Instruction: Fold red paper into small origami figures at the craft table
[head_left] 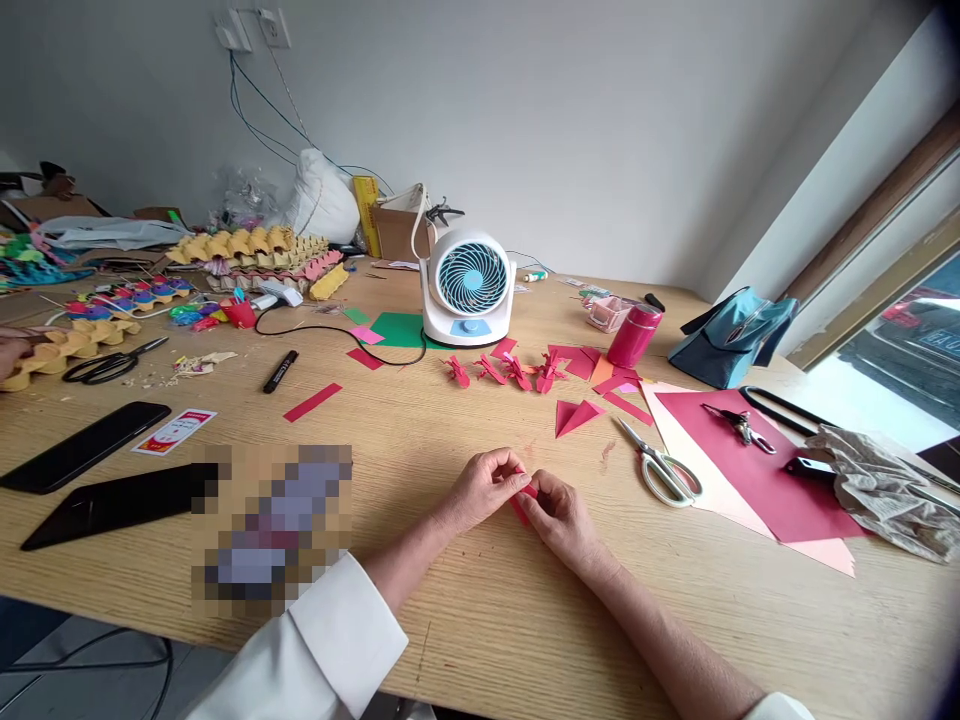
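Pinch grips of the left hand (489, 490) and right hand (559, 515) are steadying a red paper piece (518, 509) from both sides, apparently for control, its shape being partly hidden.

Fingers (499, 465) cover much of a piece of red paper (519, 511). Pixelation obscures an object (274, 530) on the worktop (480, 620), while the left edge crops a second person's hand (10, 352).

On the table (465, 640), a fan (471, 282) stood just above centre, behind a row of paper figures (516, 372). Before these, a paper strip (519, 510) was between left hand (484, 490) and right hand (561, 515). A bag (724, 350) stood right, behind paper sheets (757, 480); egg trays (259, 246), upper left.
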